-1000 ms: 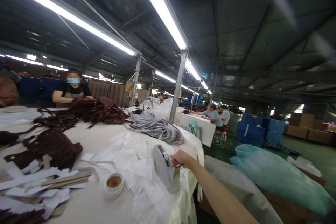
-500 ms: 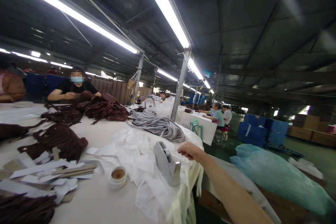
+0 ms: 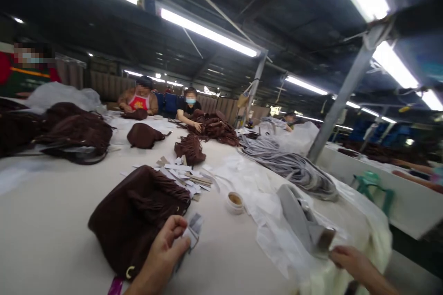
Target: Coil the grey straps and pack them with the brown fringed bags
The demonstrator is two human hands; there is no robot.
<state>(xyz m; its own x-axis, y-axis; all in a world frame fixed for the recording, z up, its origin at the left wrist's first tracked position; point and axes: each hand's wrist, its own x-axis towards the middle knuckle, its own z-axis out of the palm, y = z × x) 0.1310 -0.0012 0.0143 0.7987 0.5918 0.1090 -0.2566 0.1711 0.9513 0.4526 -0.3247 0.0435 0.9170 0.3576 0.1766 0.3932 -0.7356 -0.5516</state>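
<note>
Fingers (image 3: 182, 240) of the left hand (image 3: 162, 251) are pinching a small white-and-grey piece (image 3: 194, 229), at seven o'clock of the view. This hand is passing in front of a dark brown bag (image 3: 121, 221), which is lying at eight o'clock on the pale table (image 3: 51, 230); whether they are touching, I cannot tell. At four o'clock the right hand (image 3: 346, 258) is reaching to the near end of a grey tape dispenser (image 3: 296, 214). The fingers there are looking blurred, so I cannot tell if they are gripping something. From the left hand, paper strips (image 3: 180, 174) are lying toward one o'clock and a round tub (image 3: 235, 206) toward two. Beyond the dispenser, toward eleven o'clock, grey cords (image 3: 294, 168) are lying bundled. At the view's ten o'clock, a masked co-worker (image 3: 188, 109) is handling dark brown items (image 3: 216, 128).
</note>
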